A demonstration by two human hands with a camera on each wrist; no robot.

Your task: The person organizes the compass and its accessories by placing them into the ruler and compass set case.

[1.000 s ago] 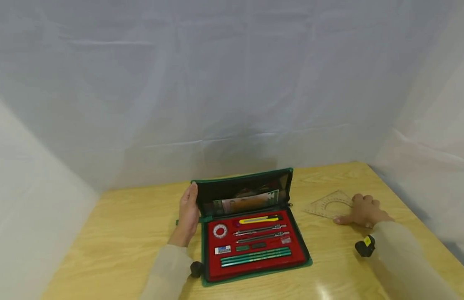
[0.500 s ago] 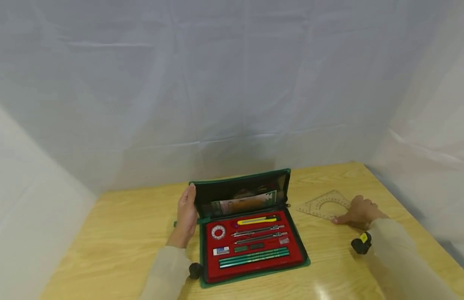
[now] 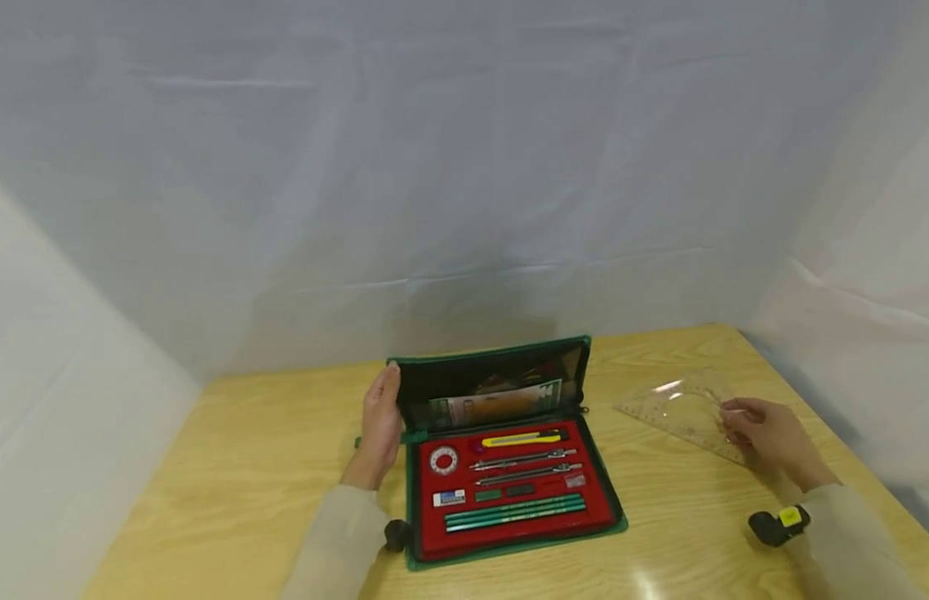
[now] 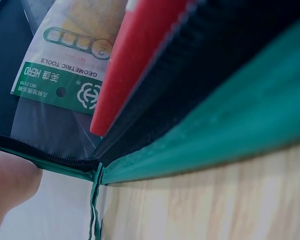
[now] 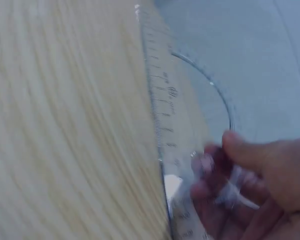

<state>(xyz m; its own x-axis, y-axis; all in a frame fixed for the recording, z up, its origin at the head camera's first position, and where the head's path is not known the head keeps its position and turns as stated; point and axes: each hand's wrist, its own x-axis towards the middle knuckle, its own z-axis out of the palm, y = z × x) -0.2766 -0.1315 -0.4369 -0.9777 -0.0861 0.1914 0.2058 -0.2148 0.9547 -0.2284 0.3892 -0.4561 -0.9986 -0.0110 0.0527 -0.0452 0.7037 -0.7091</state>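
My left hand (image 3: pixel 380 421) grips the left edge of the raised lid (image 3: pixel 494 375) of a green zip case, its thumb on the inside. My right hand (image 3: pixel 771 433) pinches a clear plastic set square (image 3: pixel 670 412) by its right corner. The set square is tilted above the table, to the right of the case; in the right wrist view, the thumb and fingers close on it beside the curved cut-out. In the case's red tray (image 3: pixel 520 537) lie a yellow utility knife (image 3: pixel 520 439), compasses (image 3: pixel 524 458), an eraser (image 3: pixel 449 497), a white ring (image 3: pixel 443 460) and green pencils (image 3: pixel 515 512).
The wooden table (image 3: pixel 269 483) runs up to a white cloth backdrop (image 3: pixel 434 167), with cloth on both sides as well. A printed packet (image 4: pixel 65 75) labelled geometric tools sits in the lid pocket. Each wrist carries a black camera (image 3: pixel 777 525).
My right hand has taken the set square up off the table and shifted right, its fingers now pinching the corner. My left hand keeps holding the lid in place.
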